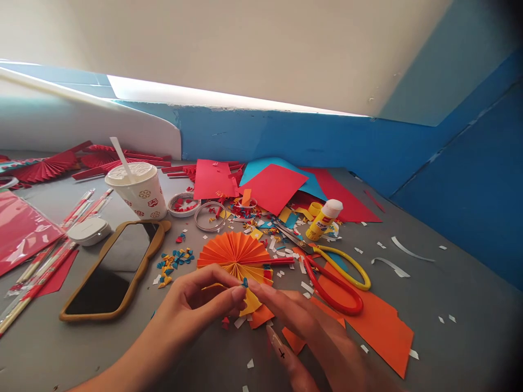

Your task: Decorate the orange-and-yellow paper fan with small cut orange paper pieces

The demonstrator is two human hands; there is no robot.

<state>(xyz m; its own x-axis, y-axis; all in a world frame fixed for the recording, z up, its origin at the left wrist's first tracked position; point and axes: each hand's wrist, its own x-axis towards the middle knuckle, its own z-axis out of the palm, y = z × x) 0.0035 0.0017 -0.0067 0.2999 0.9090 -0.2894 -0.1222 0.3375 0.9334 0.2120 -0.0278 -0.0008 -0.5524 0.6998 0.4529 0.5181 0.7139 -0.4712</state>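
A tiny blue bit of paper [245, 282] sits right at the tips of the fingers. The left hand [196, 302] is pinched almost shut on it, with the thumb and first finger close together. The right hand [294, 321] comes in from the other side. Its fingers are very near the blue bit, but I can't tell if they hold it too.

Just behind the hands lies an orange paper fan [232, 256], folded into lots of thin pleats. Yellow folded paper [249, 300] pokes out below it, and a thin red paper stick [275, 261] lies across it. The fan looks very light. The paper looks thin and a bit soft, so the pleats could bend or squash. It may be best to hold it gently by the middle, where the folds meet. The blue bit is so small that it could slip away.

Near the right hand are red scissors [330, 288] and yellow scissors [343, 267], lying on a torn orange paper sheet [378, 326]. A yellow glue stick [322, 220] stands farther up. Little blue and yellow paper scraps [174, 261] lie on the left, next to a mirror in a wavy tan frame [110, 272]. Farther back are a paper cup with a straw [137, 190], red paper fans [44, 167], and a blue wall [310, 141].
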